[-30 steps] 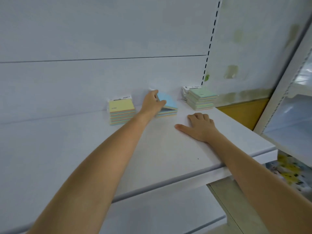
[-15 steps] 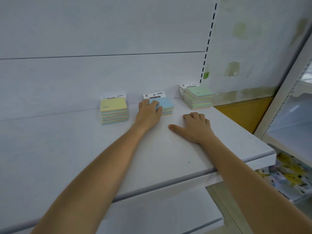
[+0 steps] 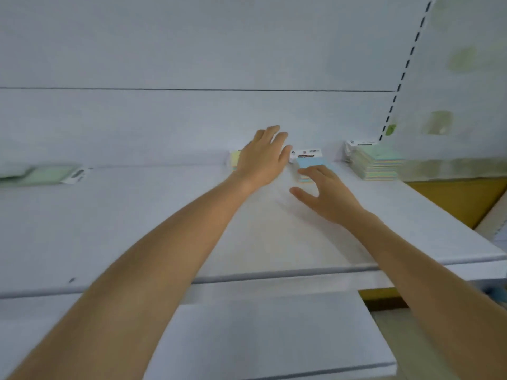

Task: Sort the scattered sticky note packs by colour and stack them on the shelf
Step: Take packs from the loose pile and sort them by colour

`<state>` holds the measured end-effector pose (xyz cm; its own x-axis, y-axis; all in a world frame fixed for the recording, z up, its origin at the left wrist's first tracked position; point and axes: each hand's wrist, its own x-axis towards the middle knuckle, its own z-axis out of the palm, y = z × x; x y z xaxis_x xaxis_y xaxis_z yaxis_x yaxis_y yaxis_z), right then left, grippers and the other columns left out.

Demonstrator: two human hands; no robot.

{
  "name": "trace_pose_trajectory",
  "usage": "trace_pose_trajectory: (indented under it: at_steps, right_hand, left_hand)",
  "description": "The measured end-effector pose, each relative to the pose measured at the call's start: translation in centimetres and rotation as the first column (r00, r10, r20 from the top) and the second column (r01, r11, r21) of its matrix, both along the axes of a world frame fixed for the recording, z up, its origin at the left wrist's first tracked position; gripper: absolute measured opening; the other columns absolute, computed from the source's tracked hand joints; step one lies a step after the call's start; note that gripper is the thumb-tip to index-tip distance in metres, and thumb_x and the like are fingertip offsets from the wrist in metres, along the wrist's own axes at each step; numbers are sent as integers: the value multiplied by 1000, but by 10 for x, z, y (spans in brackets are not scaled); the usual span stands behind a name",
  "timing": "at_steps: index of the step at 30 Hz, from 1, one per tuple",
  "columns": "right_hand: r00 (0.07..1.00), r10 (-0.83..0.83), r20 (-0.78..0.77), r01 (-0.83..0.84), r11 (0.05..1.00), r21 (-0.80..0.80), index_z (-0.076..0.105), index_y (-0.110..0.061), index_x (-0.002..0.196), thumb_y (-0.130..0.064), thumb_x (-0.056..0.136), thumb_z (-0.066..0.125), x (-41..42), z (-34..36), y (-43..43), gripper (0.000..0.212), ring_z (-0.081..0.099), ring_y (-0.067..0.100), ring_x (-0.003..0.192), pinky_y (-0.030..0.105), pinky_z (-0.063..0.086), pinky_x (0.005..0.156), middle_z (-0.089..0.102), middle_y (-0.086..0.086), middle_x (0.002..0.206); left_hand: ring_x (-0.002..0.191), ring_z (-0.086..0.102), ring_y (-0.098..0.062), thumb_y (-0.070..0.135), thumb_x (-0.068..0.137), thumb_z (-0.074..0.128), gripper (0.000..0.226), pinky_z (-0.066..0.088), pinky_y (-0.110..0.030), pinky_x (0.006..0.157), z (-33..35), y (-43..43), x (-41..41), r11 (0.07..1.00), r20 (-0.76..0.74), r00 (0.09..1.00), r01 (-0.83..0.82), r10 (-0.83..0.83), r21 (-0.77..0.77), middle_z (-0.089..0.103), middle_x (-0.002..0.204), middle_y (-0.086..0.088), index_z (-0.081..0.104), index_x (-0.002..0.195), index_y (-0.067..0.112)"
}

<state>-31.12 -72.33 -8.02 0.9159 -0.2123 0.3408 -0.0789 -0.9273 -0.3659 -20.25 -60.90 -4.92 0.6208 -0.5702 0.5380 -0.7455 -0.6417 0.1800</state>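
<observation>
Three stacks of sticky note packs stand along the back of the white shelf (image 3: pixel 137 229). My left hand (image 3: pixel 263 157) is lifted off the shelf with fingers spread, and it hides most of the yellow-topped stack (image 3: pixel 233 157). The blue-topped stack (image 3: pixel 311 161) sits in the middle, and the fingertips of my right hand (image 3: pixel 326 196) rest at its front edge, fingers apart, holding nothing. The green-topped stack (image 3: pixel 377 160) stands further right near the shelf's end.
Loose green packs (image 3: pixel 41 175) lie at the far left of the shelf. A lower shelf (image 3: pixel 274 338) juts out below. The slotted upright (image 3: pixel 403 72) and a stained wall close off the right side, with an orange panel (image 3: pixel 461 198) beneath.
My left hand has let go of the blue stack, risen and shifted left over the yellow stack. My right hand slid forward to the blue stack. The view swung left, showing green packs.
</observation>
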Motion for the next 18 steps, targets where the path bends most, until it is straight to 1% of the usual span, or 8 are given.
trace_pose_trajectory:
  at_steps: [3, 8, 13, 16, 18]
  right_hand:
    - [990, 142, 6, -142, 990, -21, 44, -14, 133, -36, 88, 54, 22, 6, 61, 51, 39, 22, 129, 27, 28, 104, 46, 7, 136]
    - [947, 316, -47, -318, 947, -32, 43, -18, 135, -41, 89, 51, 60, 6, 178, 52, 38, 20, 132, 28, 27, 108, 44, 4, 139]
    - [913, 389, -121, -396, 917, -40, 42, -21, 136, -43, 91, 45, 100, -1, 296, 50, 36, 19, 133, 30, 26, 111, 40, 3, 142]
    - [894, 406, -186, -425, 902, -73, 42, -20, 136, -41, 92, 44, 132, -8, 358, 49, 33, 20, 134, 30, 24, 111, 38, 4, 143]
    - [889, 397, -226, -420, 905, -63, 43, -17, 136, -41, 93, 43, 154, -11, 394, 49, 31, 22, 135, 31, 23, 112, 35, 5, 145]
  left_hand:
    - [136, 32, -22, 30, 98, 32, 43, 38, -38, 102, 6, 57, 11, 998, -5, 998, -69, 69, -10, 38, 147, -2, 38, 138, 14]
    - [134, 35, -26, 32, 99, 28, 45, 36, -40, 104, 15, 191, 49, 971, -37, 971, -234, 236, 54, 40, 146, -6, 34, 140, 16]
    - [135, 32, -26, 34, 99, 28, 44, 33, -42, 106, 11, 347, 81, 948, -120, 944, -294, 308, 120, 39, 146, -7, 35, 140, 19]
    - [135, 32, -29, 33, 99, 29, 44, 32, -44, 106, -3, 435, 100, 923, -156, 913, -356, 377, 147, 39, 145, -9, 36, 140, 18]
    - [132, 35, -32, 31, 99, 31, 43, 33, -45, 106, -12, 483, 111, 906, -195, 886, -397, 420, 147, 41, 143, -13, 38, 138, 17]
